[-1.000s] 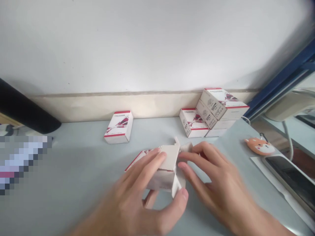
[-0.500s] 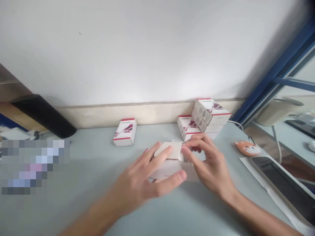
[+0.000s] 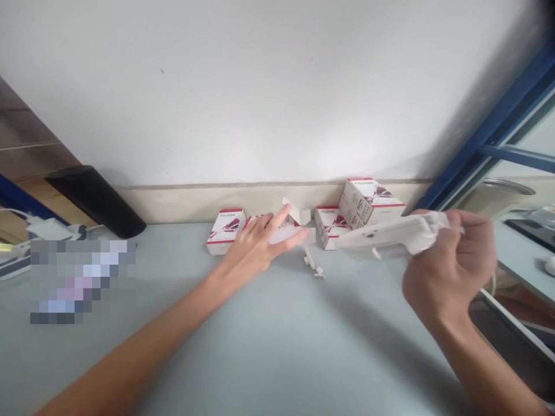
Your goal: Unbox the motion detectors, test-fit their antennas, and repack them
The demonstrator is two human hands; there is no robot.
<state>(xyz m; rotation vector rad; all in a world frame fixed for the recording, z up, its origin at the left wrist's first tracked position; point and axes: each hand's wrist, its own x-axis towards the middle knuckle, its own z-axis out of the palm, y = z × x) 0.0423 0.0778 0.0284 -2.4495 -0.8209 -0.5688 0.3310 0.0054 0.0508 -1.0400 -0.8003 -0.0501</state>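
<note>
My left hand [image 3: 255, 245] stretches far forward, fingers extended, resting on an opened white-and-red carton [image 3: 291, 222] whose flaps stand up near the wall. My right hand [image 3: 451, 263] is raised to the right with its fingers closed on a long white plastic item in a clear wrapper [image 3: 385, 238], held roughly level above the table. A small white part [image 3: 313, 264] lies loose on the table between the two hands.
A closed white-and-red box [image 3: 225, 231] sits left of the opened carton. Three more boxes [image 3: 364, 208] are stacked at the wall. A black object [image 3: 95, 199] leans at the left. The grey table [image 3: 269, 346] spreads in front; a blue frame [image 3: 489, 133] rises on the right.
My right hand has pulled the white wrapped item out of the carton and lifted it to the right. My left hand has pushed the opened carton back towards the wall.
</note>
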